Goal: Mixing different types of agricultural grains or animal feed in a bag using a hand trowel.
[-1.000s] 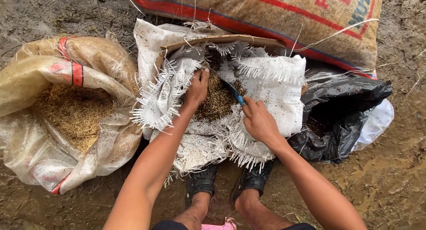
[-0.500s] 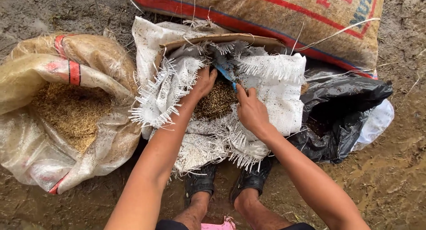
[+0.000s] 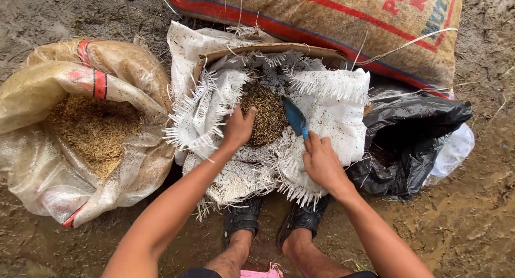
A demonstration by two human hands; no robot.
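Frayed white woven-plastic sack (image 3: 332, 117), rough husky grain (image 3: 265, 114), smooth blue plastic scoop (image 3: 295, 117), glossy crinkled black plastic bag (image 3: 413, 133), translucent shiny sack (image 3: 48, 170), wet matt mud ground (image 3: 472, 213)

Beyond the fingers (image 3: 244, 117) the brown grain pile (image 3: 265, 111) lies open; frayed white woven sack edges (image 3: 327, 85) and a brown cardboard rim (image 3: 268, 49) hem it.

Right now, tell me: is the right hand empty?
No, the right hand grips a blue scoop over the grain in the frayed white sack.
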